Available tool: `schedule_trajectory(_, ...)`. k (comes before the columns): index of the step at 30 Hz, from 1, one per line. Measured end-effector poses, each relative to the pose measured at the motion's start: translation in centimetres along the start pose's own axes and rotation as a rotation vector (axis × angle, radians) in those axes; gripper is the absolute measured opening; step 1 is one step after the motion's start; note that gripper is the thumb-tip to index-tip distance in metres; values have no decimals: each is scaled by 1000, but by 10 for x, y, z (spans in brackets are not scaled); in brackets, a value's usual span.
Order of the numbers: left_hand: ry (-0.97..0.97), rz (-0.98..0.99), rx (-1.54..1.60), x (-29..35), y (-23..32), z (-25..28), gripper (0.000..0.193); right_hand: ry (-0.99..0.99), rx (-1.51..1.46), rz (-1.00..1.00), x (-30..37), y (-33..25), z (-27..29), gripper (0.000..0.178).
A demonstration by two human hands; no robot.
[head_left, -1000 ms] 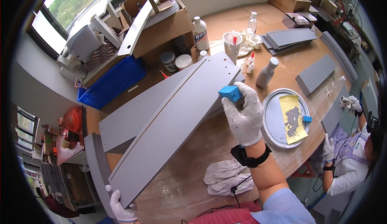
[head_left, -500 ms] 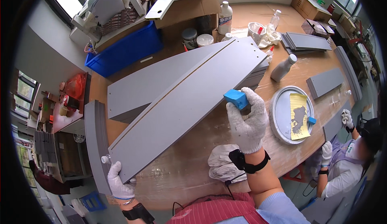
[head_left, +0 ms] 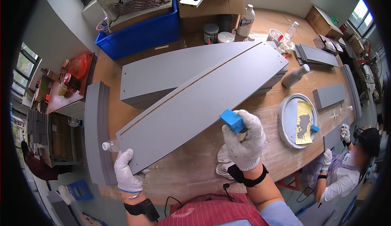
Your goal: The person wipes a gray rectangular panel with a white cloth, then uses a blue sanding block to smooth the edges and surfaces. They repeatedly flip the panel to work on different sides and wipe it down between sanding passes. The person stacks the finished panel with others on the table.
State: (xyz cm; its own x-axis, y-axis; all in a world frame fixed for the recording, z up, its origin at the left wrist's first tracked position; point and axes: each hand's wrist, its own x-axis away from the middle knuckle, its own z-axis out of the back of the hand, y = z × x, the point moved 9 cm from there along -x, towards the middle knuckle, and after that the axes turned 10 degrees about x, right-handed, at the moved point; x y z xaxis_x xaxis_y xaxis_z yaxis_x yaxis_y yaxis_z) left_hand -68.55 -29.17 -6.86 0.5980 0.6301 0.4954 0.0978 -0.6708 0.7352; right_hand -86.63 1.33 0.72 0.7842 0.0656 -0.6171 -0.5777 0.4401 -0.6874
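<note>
A long grey board [head_left: 191,104] with a narrow brown groove near its far edge lies slantwise in front of me, its far end resting over stacked boards. My left hand [head_left: 129,171], in a white knitted glove, grips the board's near left corner, thumb on top and fingers partly hidden beneath. In my gloved right hand [head_left: 246,142] a blue block [head_left: 232,121] is pinched between thumb and fingers, at the board's front edge; whether it touches the edge I cannot tell. Behind lies a stack of grey boards [head_left: 163,69].
A round lid [head_left: 285,132] bears yellow sandpaper [head_left: 303,124] and a small blue block. A grey bottle [head_left: 296,76] stands behind it. White cloth [head_left: 224,163] lies by my right wrist. More boards [head_left: 97,136] stand at left. At right a co-worker [head_left: 342,173] handles a grey board.
My right hand has carried the blue block along the board's front edge, toward the left and nearer me. My left hand keeps its corner grip. The whole view has shifted slightly.
</note>
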Motion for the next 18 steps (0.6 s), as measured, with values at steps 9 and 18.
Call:
schedule_trajectory(9, -96, 47, 50, 2, -4, -6, 38, -249, -58, 261, 59, -82, -52, 52)
schedule_trajectory(18, -289, 205, 146, 10, -2, -16, 42, -54, 53, -27, 66, -49, -32, 42)
